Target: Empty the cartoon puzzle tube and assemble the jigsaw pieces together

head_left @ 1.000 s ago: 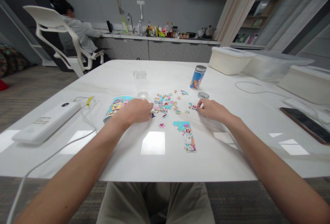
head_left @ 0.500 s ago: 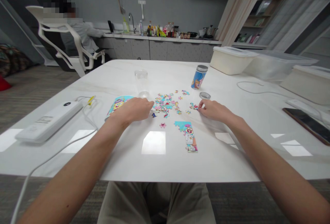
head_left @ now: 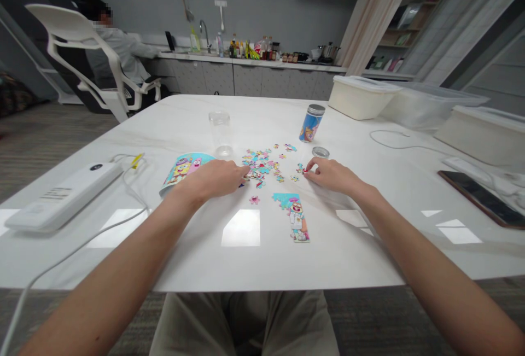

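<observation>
Loose jigsaw pieces [head_left: 262, 163] lie in a small heap mid-table. My left hand [head_left: 219, 179] rests at the heap's left edge, fingers curled and the index fingertip on the pieces; whether anything is in the fingers is hidden. On the right, my right hand [head_left: 334, 174] pinches a small puzzle piece [head_left: 305, 170] beside a few others. Nearer to me sits a joined puzzle section [head_left: 298, 218] with a cartoon figure and a turquoise strip. A single pink piece [head_left: 254, 200] lies to its left.
A curved picture sheet [head_left: 184, 167] lies partly behind my left forearm. Beyond stand a clear jar [head_left: 221, 134], a blue can [head_left: 311, 123] and a round lid [head_left: 320, 152]. A power bank [head_left: 65, 194] with cable is left; a phone [head_left: 482, 197] and storage boxes [head_left: 363, 98] are right.
My left hand has slid a little rightward and nearer to me, onto the heap's edge, partly covering a dark blue piece. My right hand stays at its piece. The view has shifted slightly.
</observation>
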`<state>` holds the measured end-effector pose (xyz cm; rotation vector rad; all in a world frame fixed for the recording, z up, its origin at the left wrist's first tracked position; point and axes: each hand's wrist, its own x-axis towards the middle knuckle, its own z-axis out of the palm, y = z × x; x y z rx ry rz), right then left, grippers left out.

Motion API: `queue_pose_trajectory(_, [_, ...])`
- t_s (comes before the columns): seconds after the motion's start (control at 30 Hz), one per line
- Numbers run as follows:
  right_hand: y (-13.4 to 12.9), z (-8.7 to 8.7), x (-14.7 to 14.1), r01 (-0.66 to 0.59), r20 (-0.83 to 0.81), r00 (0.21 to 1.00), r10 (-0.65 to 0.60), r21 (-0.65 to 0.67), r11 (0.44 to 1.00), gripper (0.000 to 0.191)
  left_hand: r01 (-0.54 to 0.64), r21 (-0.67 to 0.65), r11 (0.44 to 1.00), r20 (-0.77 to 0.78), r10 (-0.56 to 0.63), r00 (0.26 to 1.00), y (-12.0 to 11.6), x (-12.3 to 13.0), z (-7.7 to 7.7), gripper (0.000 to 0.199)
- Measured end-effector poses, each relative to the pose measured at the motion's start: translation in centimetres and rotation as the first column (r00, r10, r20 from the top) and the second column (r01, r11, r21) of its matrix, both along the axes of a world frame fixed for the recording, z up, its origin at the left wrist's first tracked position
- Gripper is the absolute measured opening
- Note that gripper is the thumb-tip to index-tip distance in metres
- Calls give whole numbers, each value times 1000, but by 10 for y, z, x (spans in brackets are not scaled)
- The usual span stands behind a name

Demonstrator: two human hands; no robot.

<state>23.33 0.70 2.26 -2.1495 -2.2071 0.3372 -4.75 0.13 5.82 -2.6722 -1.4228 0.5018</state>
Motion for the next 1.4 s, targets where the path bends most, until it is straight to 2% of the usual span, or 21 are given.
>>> queue_pose_trajectory(0.4, [-3, 10, 0, 50, 85, 995, -49, -8, 999, 24, -38, -4, 999, -26, 37, 999, 0, -2, -2, 31])
queue_pose_trajectory(0.67, [-3, 10, -1, 59, 52, 997, -59, -8, 998, 18, -57, -20, 998, -3, 57, 998, 0, -1, -3, 30])
queue_pose_trajectory(0.83, [-1, 4, -2, -11, -35, 999, 12, 40, 999, 24, -57, -27, 998, -3, 57, 998, 0, -1, -3, 30])
queue_pose_trajectory(0.97, [0, 1, -4, -55, -32, 998, 57, 54, 997, 22, -50, -29, 998, -7, 50, 999, 1, -2, -5, 30])
queue_pose_trajectory(1.23, [0, 3, -5, -42, -101, 994, 41, 0, 999, 17, -30, -30, 999, -17, 30, 999, 0, -2, -4, 29])
queue_pose_trajectory(1.4, [1, 1, -4, -58, -75, 995, 59, 22, 998, 15, -49, -33, 998, -16, 48, 999, -1, -2, -1, 30])
